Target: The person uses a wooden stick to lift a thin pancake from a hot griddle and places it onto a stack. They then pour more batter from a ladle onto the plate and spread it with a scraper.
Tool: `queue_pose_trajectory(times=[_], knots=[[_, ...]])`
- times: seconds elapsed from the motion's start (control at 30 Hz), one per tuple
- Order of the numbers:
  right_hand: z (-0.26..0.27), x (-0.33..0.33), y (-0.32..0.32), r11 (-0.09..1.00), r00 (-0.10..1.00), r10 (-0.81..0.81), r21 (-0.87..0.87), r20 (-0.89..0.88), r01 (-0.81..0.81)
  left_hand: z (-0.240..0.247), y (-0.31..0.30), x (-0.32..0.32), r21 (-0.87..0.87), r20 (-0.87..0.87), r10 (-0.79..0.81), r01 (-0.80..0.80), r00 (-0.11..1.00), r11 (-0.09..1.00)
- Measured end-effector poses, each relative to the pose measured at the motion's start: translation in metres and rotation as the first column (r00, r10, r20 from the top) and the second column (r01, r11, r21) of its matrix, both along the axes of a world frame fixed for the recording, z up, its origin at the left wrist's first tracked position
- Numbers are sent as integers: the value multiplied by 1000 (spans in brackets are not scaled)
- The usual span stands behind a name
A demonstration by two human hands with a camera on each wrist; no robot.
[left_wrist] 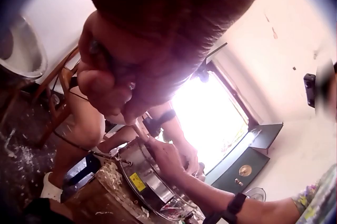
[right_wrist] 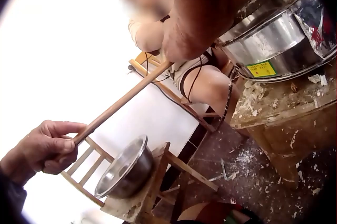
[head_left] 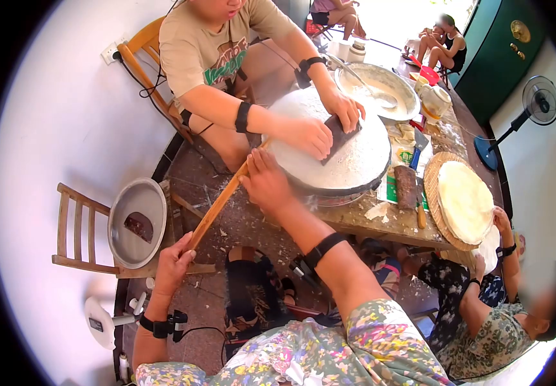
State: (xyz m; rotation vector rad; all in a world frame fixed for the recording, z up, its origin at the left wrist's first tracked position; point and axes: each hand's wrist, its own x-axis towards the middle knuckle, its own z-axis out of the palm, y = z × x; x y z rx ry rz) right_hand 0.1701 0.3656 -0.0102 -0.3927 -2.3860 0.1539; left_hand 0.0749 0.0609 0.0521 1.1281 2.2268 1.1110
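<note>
A long wooden stick (head_left: 219, 207) slants from lower left up to the edge of the round white griddle (head_left: 304, 170). My left hand (head_left: 174, 262) grips its lower end, thumb along it; the right wrist view shows that left hand (right_wrist: 45, 148) curled round the stick (right_wrist: 124, 99). Higher up, near the griddle's rim, my right hand (head_left: 268, 183) has its fingers over the stick. In the left wrist view my left hand (left_wrist: 113, 71) is close and dark, and my right hand (left_wrist: 167, 158) is beside the metal griddle side (left_wrist: 150, 182).
Across the griddle, a person presses a dark block (head_left: 341, 138) on its surface. A batter basin (head_left: 403, 103), a scraper (head_left: 417, 151), another dark block (head_left: 405, 186) and flatbreads (head_left: 464, 196) are to the right. A metal bowl (head_left: 118, 225) rests on a chair at left. Another person sits at lower right.
</note>
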Motion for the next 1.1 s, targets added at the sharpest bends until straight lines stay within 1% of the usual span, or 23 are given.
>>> queue_pose_trajectory(times=[0.1,0.17,0.2,0.23,0.3,0.37,0.4,0.47,0.57,0.63,0.67,0.7,0.77,0.8,0.83,0.9,0.93,1.0,1.1], knots=[[1,-16,12,999,1000,26,-47,-9,-26,9,11,7,-39,1,41,-41,999,998],[5,-31,17,995,999,45,-85,4,-45,9,15,4,-8,-3,43,-43,999,999],[10,-37,18,994,996,65,-96,61,-59,10,17,2,10,-6,42,-42,999,999],[14,-41,18,991,989,83,-110,120,-70,13,16,-1,-46,11,56,-56,998,997],[19,-45,15,986,980,102,-149,169,-77,18,12,-6,-160,54,86,-76,995,984],[28,-38,-6,978,985,103,-196,141,-74,15,-4,2,-50,5,83,-82,997,995],[28,-34,-15,984,990,91,-162,109,-73,11,-15,8,7,-19,85,-85,996,996],[25,-22,-35,993,997,68,-98,47,-63,-5,-47,17,-40,123,136,-132,983,990],[28,3,-55,995,992,83,-71,94,-77,-13,-66,30,-87,260,172,-154,950,984],[22,11,-55,998,994,59,-33,92,-56,-6,-65,38,-76,268,144,-128,953,989],[18,16,-55,999,995,49,-14,91,-48,-2,-61,38,-60,246,110,-98,963,993],[16,18,-52,999,994,40,-31,103,-37,2,-55,38,-44,223,75,-67,972,997],[14,19,-38,998,992,18,-63,122,-10,9,-41,33,-119,349,126,-90,928,989],[12,19,-34,998,988,-6,-59,156,16,10,-37,30,-119,367,117,-78,923,990],[10,22,-30,998,992,0,-58,124,7,10,-33,28,-120,384,109,-67,917,991],[9,30,-24,998,998,9,-56,64,-5,8,-29,22,-84,356,45,-16,933,996],[9,36,-24,1000,998,-2,-20,70,3,9,-27,22,-82,351,25,5,936,997],[7,52,-31,999,996,-23,41,82,19,16,-33,27,-147,377,34,24,925,989],[10,78,-43,997,996,-36,73,86,30,2,-47,31,-159,392,-15,84,920,984]])
